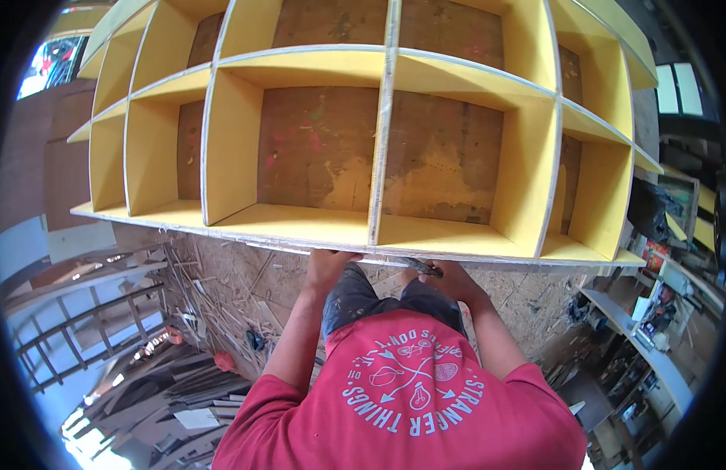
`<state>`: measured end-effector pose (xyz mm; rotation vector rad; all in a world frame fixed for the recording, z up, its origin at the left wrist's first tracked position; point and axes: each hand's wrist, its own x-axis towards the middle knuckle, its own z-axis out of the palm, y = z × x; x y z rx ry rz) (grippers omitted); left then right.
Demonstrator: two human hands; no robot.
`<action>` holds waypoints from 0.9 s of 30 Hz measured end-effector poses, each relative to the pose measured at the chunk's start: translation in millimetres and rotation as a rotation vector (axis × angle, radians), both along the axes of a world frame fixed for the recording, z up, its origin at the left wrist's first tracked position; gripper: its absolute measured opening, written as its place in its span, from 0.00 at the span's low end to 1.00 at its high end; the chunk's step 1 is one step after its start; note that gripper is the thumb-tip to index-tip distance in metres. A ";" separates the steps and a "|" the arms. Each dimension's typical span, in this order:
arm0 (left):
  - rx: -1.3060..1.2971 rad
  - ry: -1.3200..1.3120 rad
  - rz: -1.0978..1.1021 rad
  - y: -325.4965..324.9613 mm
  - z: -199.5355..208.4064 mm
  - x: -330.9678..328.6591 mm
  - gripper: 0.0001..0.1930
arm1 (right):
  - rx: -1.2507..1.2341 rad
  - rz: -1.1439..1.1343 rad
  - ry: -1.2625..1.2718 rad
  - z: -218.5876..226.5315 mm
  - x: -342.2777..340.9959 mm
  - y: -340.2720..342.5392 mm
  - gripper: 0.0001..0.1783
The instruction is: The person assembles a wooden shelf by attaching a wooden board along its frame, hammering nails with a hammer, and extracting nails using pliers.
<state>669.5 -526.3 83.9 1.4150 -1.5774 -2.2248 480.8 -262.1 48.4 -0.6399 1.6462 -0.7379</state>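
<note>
A large yellow-painted wooden shelf unit [447, 249] with several square compartments and a brown, paint-stained back fills the upper half of the view. Just below its near edge, my left hand [331, 265] is closed, thumb pointing right, against a thin pale strip [288, 249] that runs along that edge. What its fingers hold is hidden. To the right, my right hand [450, 279] is closed around a dark metal hand tool [424, 267], whose narrow end points left toward the edge. The tool's exact kind cannot be made out.
Wood offcuts [222, 290] litter the chipboard surface [527, 313] below. Stacked boards [155, 399] lie at lower left beside a dark ladder-like frame [88, 333]. A cluttered bench [637, 337] stands at right, near a black plastic bag [649, 210].
</note>
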 end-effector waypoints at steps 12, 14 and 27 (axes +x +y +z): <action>-0.241 0.021 -0.252 -12.8 -12.1 -10.8 0.12 | 0.121 -0.007 -0.045 -8.3 2.5 -0.2 0.16; -0.312 -0.013 -0.300 -16.8 -7.9 -18.6 0.13 | 0.046 0.051 0.083 -19.1 3.5 11.8 0.15; -0.204 0.133 -0.116 -13.1 -32.8 -19.0 0.22 | 0.218 0.322 0.280 83.0 -0.9 -15.1 0.26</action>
